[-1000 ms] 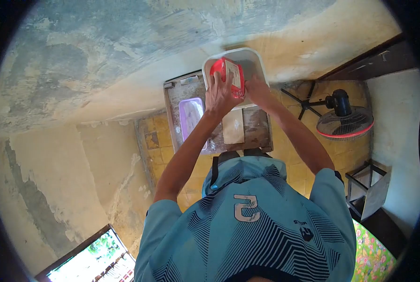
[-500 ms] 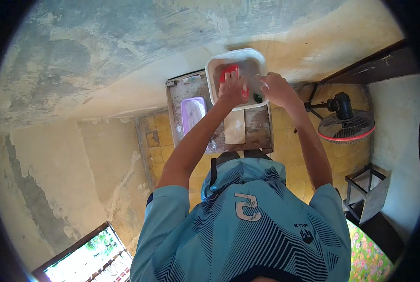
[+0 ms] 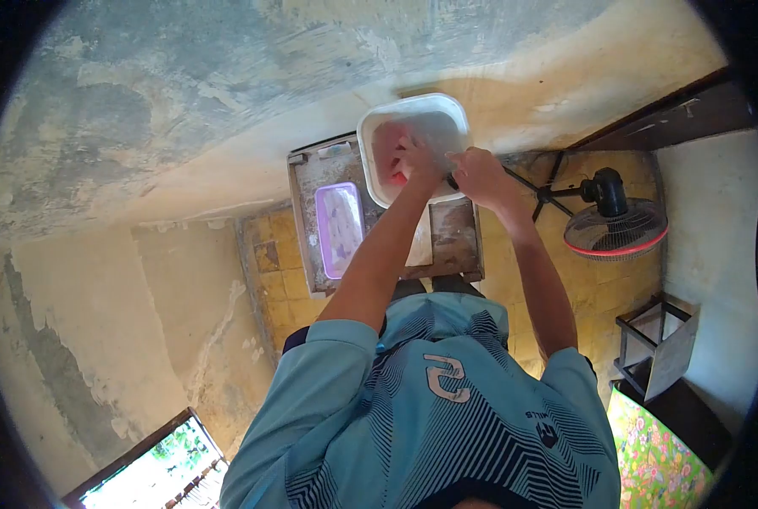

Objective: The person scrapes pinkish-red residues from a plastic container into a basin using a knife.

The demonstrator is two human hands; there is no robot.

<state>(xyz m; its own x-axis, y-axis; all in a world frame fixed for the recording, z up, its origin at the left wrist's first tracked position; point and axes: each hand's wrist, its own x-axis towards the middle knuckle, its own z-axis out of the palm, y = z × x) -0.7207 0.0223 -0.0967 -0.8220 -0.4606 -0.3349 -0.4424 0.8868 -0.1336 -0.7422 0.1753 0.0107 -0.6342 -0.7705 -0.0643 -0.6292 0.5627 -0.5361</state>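
Note:
A white basin [image 3: 367, 182] holds cloudy water. My left hand [image 3: 417, 161] is down in the basin with its fingers on a red object [image 3: 389, 153], which shows blurred through the water; its kind cannot be made out. My right hand [image 3: 481, 176] is at the basin's right rim, its fingers bent inward and the index finger pointing over the water. Whatever may be between those fingers is hidden. Close under it, a small dark thing [image 3: 453, 181] shows at the basin's inner right side, partly covered.
The basin stands on a worn wooden table [image 3: 304, 204] against the wall. Left of it lies a purple-rimmed tray [image 3: 320, 229]; a tan board [image 3: 422, 242] lies in front. To the right are a black fan with a red ring [image 3: 616, 229] and a dark-framed stool [image 3: 650, 339].
The red object has sunk deeper under the cloudy water with my left hand on it. My right hand stays by the right rim. The whole view has shifted slightly.

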